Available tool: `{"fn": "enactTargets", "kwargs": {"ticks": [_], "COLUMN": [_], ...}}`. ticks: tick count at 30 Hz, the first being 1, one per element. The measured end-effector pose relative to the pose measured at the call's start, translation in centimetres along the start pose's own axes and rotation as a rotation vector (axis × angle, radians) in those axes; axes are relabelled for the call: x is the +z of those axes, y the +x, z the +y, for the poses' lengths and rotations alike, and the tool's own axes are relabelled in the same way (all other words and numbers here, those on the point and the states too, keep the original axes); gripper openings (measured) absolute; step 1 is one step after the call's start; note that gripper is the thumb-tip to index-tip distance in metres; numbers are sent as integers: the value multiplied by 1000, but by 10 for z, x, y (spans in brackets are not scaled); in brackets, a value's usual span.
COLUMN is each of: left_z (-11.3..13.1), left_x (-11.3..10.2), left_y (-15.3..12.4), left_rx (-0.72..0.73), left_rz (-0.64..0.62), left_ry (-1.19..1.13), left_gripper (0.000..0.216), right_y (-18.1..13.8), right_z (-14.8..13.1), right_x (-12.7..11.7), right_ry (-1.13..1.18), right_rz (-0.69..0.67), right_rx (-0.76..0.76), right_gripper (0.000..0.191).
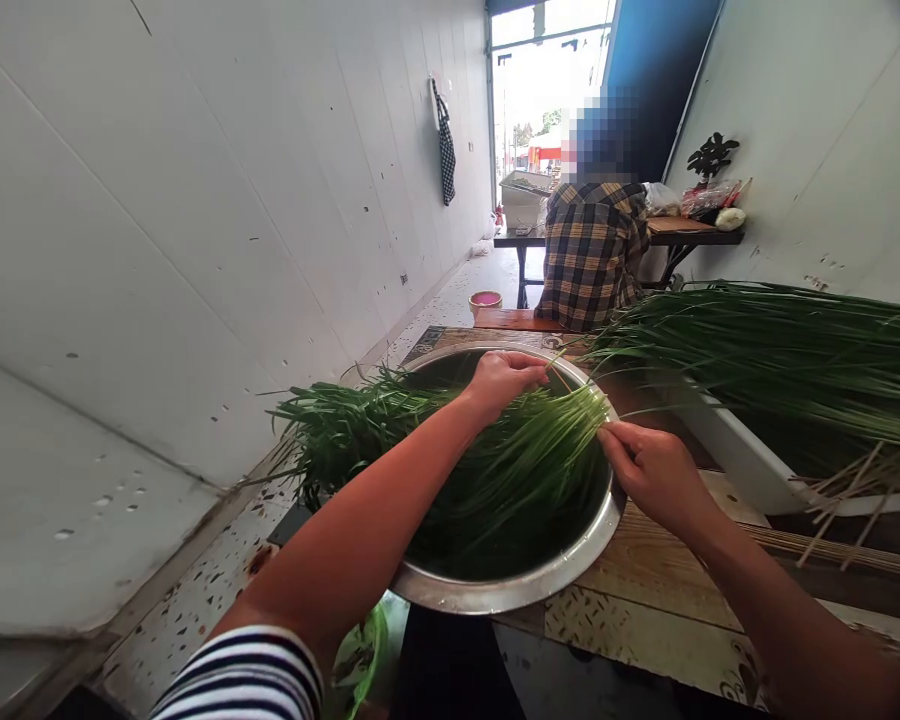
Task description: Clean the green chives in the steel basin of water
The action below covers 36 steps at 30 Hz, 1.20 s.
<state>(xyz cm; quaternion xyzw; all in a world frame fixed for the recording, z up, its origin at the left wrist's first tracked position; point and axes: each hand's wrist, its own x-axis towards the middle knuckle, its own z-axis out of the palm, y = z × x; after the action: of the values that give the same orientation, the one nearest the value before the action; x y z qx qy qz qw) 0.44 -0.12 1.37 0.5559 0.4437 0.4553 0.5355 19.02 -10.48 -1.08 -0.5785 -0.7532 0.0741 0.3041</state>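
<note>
A wide metal basin (pixel 495 597) holds a mass of long green chives (pixel 525 470). Their leafy tips hang over its left rim, and the paler stem ends lie toward the right rim. My left hand (pixel 506 380) reaches across the basin, thumb and fingers pinched on a thin chive strand near the far rim. At the right rim my right hand (pixel 654 470) is closed, its fingertips pinching the pale stem ends. What lies inside its curled fingers is partly hidden.
A white container (pixel 742 450) heaped with more chives (pixel 787 340) stands at right, thin sticks (pixel 862 500) beside it. The basin rests on a wood-patterned table (pixel 645 560). Beyond, a person in a plaid shirt (pixel 592 250) sits at another table (pixel 694 238). A wall (pixel 232 250) runs along the left.
</note>
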Motion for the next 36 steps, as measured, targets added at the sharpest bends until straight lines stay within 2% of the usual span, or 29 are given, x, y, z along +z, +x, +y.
{"fn": "enactTargets", "kwargs": {"ticks": [16, 36], "left_z": [-1, 0], "left_x": [0, 0], "left_y": [3, 1], "left_rx": [-47, -35], "left_rz": [43, 59], "left_ry": [-43, -54], "left_gripper": [4, 6], "right_y": [-1, -1], "right_z": [3, 3], "right_x": [3, 3], "right_ry": [49, 33], "right_rz": [4, -7], "right_rx": [14, 29], "right_gripper": [36, 37]}}
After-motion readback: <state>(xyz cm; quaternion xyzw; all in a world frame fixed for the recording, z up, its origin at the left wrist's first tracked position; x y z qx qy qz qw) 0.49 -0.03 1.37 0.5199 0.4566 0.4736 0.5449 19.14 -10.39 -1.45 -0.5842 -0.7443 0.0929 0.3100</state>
